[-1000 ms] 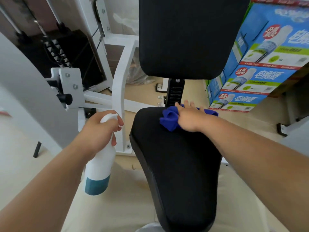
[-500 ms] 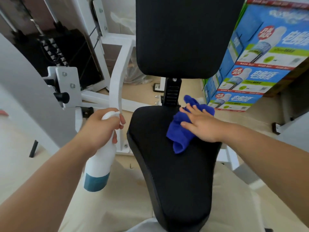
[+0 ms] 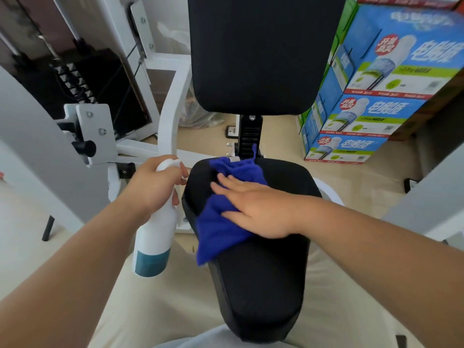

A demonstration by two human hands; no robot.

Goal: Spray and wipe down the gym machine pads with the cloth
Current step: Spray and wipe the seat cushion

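Bottle gripped by left hand | right hand flat on cloth | boxes: Chinese print

Chinese lettering, too blurred to read, on stacked blue boxes

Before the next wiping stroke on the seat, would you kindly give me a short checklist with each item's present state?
1. Right hand flat on the blue cloth: ok.
2. Cloth lying on the seat pad: ok.
3. Cloth fully on the pad: not ok, one corner hangs over its left edge.
4. Left hand has its grip round the spray bottle, beside the pad: ok.
5. Near half of the pad free for the stroke: ok.
6. Back pad already wiped: cannot tell.
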